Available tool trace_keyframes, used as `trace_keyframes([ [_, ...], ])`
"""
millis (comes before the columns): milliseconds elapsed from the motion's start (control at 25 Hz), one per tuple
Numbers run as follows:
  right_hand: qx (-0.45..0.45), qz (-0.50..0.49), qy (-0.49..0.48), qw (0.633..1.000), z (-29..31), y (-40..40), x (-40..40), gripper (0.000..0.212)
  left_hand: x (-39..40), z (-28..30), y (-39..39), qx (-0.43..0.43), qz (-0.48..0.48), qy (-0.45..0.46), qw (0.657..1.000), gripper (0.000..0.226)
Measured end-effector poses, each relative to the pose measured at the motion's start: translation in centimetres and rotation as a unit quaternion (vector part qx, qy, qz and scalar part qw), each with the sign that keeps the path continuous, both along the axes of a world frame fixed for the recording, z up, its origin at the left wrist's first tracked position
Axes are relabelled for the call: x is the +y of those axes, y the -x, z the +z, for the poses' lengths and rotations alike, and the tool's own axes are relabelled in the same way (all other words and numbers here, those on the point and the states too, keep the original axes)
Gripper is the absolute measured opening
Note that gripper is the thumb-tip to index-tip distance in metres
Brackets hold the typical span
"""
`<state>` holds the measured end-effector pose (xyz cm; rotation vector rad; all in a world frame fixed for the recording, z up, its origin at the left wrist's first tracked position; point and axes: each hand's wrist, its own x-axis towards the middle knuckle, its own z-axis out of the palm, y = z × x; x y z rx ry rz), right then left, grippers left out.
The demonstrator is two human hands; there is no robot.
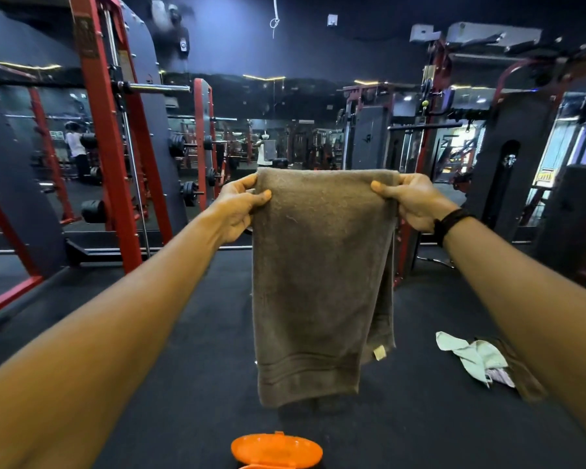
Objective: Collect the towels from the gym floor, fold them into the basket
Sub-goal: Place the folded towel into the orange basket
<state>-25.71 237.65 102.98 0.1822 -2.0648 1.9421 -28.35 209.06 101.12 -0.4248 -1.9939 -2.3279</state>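
Observation:
A brown towel (322, 282) hangs doubled over in front of me at arm's length, its lower hem just above the black floor. My left hand (239, 208) pinches its top left corner and my right hand (411, 199) pinches its top right corner, thumbs on the near side. A pale green towel (471, 357) lies crumpled on the floor at the lower right, with a dark brown cloth (521, 377) beside it, partly hidden by my right forearm. An orange basket rim (276, 450) shows at the bottom edge, below the hanging towel.
Red and black weight racks (115, 164) stand along the left with plates and a bar. A red cable machine (430, 137) and dark machines stand at the right. A mirror wall at the back reflects a person. Black floor (190, 350) lies between them.

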Motion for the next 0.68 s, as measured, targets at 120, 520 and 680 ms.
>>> trace_keyframes([
  [120,-0.067,0.131,-0.039,0.988,0.5,-0.7,0.8,0.038,0.8,0.8,0.4,-0.006,0.017,-0.059,0.998,0.037],
  [520,-0.041,0.069,-0.01,0.997,-0.3,0.2,0.8,0.009,-0.9,1.5,0.7,-0.004,0.041,-0.022,0.999,0.028],
  [680,-0.036,0.092,0.038,0.994,-0.2,-0.2,0.1,0.016,-1.3,1.7,0.4,-0.006,0.06,-0.008,0.998,0.04],
])
